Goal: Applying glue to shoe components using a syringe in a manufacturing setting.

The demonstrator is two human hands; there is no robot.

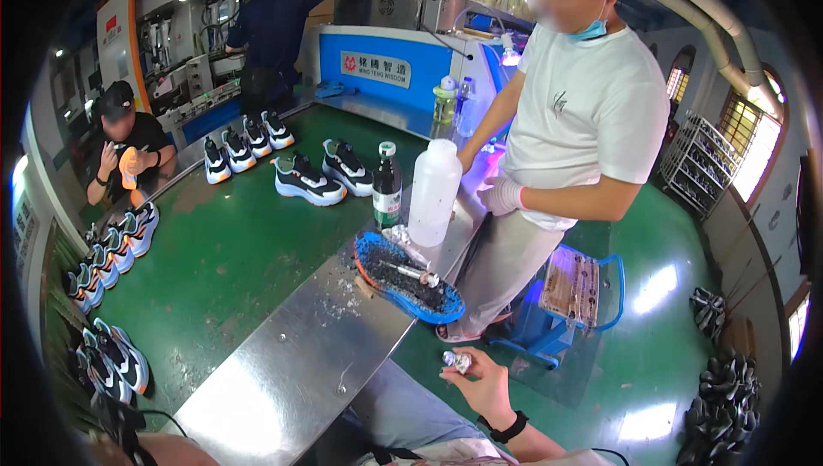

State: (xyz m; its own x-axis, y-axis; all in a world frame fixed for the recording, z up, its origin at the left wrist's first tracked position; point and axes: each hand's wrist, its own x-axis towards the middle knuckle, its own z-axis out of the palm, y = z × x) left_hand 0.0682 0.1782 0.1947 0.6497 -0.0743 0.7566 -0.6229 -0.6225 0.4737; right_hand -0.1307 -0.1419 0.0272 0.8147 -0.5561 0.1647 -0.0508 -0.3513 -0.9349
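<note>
My right hand is raised beside the steel bench, fingers closed on a small crumpled silvery tube. A black band sits on that wrist. My left hand does not show. Up the bench from my hand, a blue shoe sole lies tread up on the steel bench top, with a small metal tube resting on it. Just behind the sole stand a tall white plastic bottle and a dark glass bottle with a green cap.
A person in a white shirt stands at the bench's right, gloved hand near the white bottle. Several sneakers sit on the green table. A blue stool stands on the floor. Two other people work at the back left.
</note>
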